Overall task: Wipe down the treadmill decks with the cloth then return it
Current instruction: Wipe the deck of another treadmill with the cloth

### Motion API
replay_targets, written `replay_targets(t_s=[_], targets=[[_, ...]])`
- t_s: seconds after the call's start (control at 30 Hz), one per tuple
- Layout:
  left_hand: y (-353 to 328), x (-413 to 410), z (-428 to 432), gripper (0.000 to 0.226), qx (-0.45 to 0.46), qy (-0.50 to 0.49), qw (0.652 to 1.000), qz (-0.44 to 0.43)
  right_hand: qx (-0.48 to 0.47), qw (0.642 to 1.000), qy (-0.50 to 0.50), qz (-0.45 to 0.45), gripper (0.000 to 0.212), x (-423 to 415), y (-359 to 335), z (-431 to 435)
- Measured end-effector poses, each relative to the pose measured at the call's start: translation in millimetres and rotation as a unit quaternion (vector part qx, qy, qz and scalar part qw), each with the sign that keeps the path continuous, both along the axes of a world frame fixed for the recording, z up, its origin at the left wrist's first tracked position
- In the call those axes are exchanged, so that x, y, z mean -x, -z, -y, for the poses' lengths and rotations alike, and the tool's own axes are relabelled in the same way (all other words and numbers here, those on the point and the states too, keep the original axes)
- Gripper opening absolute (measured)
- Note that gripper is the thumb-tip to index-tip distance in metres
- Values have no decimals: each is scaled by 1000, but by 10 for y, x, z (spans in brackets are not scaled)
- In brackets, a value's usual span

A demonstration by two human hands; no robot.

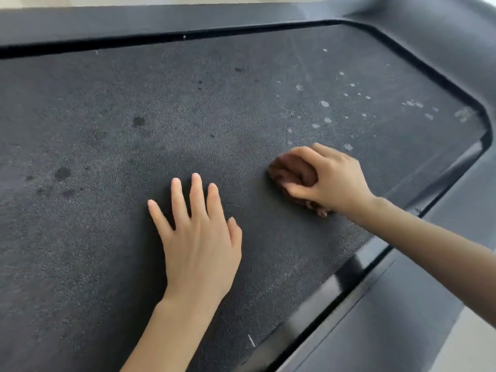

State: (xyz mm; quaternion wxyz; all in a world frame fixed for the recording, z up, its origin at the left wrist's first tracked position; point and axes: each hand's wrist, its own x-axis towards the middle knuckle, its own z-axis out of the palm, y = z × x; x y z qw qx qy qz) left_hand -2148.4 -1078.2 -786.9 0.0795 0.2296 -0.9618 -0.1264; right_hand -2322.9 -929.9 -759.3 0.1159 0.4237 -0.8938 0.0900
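A dark textured treadmill deck (112, 237) fills most of the head view. My right hand (330, 181) is closed on a bunched brown cloth (292, 170) and presses it on the belt right of centre. My left hand (200, 237) lies flat on the belt with fingers spread, holding nothing, a little left of the cloth. Pale dried spots (362, 103) dot the belt beyond the cloth, toward the far right corner. Dark damp-looking blotches (63, 173) mark the left side.
A smooth dark side rail (402, 304) runs along the near right edge of the belt. Another rail (134, 25) borders the far edge. The motor cover (442, 36) curves around the top right corner. Pale floor (472, 345) shows at the bottom right.
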Motion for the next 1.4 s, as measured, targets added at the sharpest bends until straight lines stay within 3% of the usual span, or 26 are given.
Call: replay_targets(t_s=[0.2, 0.3, 0.57, 0.7, 1.03, 1.2, 1.4], targets=[[-37, 651, -193, 65, 31, 54, 998, 4, 34, 996, 81, 5, 45, 1203, 72, 272], [18, 818, -324, 65, 28, 52, 998, 14, 31, 995, 91, 15, 46, 1370, 50, 291], [23, 810, -407, 67, 39, 47, 998, 19, 17, 991, -132, -3, 44, 348, 60, -844], [24, 813, -432, 71, 41, 39, 998, 27, 18, 981, -191, 11, 43, 522, 78, -959], [-22, 814, -467, 66, 46, 25, 998, 45, 6, 999, 17, 51, 49, 1954, 36, -61], [-61, 867, -445, 58, 14, 26, 999, 40, 8, 999, -32, 18, 46, 1430, 46, -387], [-117, 1198, -509, 62, 43, 120, 991, 40, 45, 989, -140, -5, 43, 588, 120, -1213]])
